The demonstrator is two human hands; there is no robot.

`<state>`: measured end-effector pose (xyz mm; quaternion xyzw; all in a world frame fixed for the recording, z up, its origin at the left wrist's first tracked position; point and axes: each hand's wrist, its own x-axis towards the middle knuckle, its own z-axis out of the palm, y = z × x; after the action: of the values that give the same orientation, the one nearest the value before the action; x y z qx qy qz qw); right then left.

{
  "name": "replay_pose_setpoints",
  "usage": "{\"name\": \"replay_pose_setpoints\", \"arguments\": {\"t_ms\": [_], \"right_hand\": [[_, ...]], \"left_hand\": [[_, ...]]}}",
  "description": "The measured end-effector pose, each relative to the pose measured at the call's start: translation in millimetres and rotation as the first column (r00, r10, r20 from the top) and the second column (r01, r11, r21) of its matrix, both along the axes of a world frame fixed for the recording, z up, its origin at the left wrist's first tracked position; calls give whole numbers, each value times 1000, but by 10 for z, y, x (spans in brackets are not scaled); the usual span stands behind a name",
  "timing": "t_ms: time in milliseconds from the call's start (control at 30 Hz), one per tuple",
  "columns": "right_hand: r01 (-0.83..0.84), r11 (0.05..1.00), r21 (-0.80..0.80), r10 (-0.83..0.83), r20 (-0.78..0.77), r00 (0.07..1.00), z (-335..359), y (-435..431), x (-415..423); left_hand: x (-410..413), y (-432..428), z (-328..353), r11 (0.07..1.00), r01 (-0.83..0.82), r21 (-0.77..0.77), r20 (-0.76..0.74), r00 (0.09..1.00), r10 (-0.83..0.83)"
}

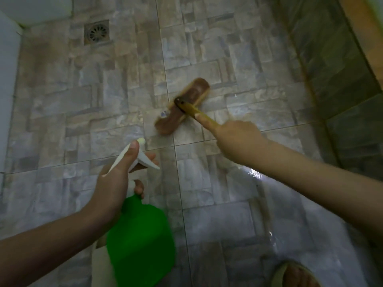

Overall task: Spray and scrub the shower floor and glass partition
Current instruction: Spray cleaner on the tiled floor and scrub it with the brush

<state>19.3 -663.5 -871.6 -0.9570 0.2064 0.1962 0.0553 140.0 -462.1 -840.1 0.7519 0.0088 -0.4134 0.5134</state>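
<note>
— Both hands busy?
— Yes: the right hand [238,139] grips the scrub brush [182,106] pressed on the wet shower floor [83,104]; the left hand [116,183] clasps a green spray bottle [141,241], near the drain [96,32].

The brush head [182,106] lies on the shower floor [83,112], just ahead and to the left of the right hand [238,139], which grips its handle [196,112]. The spray bottle [138,230] hangs in the left hand [116,183], nearer than the brush and left of the right hand. The drain [96,32] sits far ahead of the left hand. A foot [296,276] stands behind the right hand.
</note>
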Motion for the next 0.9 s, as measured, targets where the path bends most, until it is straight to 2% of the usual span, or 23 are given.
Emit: {"name": "replay_pose_setpoints", "arguments": {"t_ms": [100, 167, 333, 433, 533, 600, 633, 733, 833, 900], "right_hand": [[-13, 999, 30, 16, -100, 995, 285, 204, -478], [-18, 999, 30, 21, -111, 994, 329, 318, -531], [-7, 1000, -8, 8, 22, 1000, -27, -91, 31], [94, 992, 87, -91, -36, 995, 118, -127, -535], [226, 972, 61, -217, -131, 967, 340, 169, -1220], [267, 962, 56, -252, -191, 949, 304, 125, -1265], [272, 961, 49, -260, -171, 950, 245, 16, -1139], [307, 950, 61, -308, 18, 951, -29, -473, -702], [346, 937, 46, -348, 27, 937, -26, -719, -693], [411, 910, 60, -411, -20, 912, 88, -470, -1037]], "left_hand": [[39, -2, 14, 1000, 7, -12, -20, 1000, -7], [39, -23, -15, 1000, 23, 2, -21, 1000, -23], [-70, -128, -45, 994, 112, 13, 25, 993, -113], [-107, -201, -13, 989, 148, -31, 25, 989, -147], [-156, -328, 6, 986, 158, -59, 19, 987, -157], [-238, -445, 4, 979, 194, -65, 21, 981, -193], [-282, -507, 6, 976, 206, -74, 21, 978, -205], [-400, -682, 4, 972, 215, -94, 9, 977, -215], [-443, -819, 57, 963, 232, -134, -3, 972, -235], [-424, -876, 75, 957, 240, -162, 1, 970, -243]]}}
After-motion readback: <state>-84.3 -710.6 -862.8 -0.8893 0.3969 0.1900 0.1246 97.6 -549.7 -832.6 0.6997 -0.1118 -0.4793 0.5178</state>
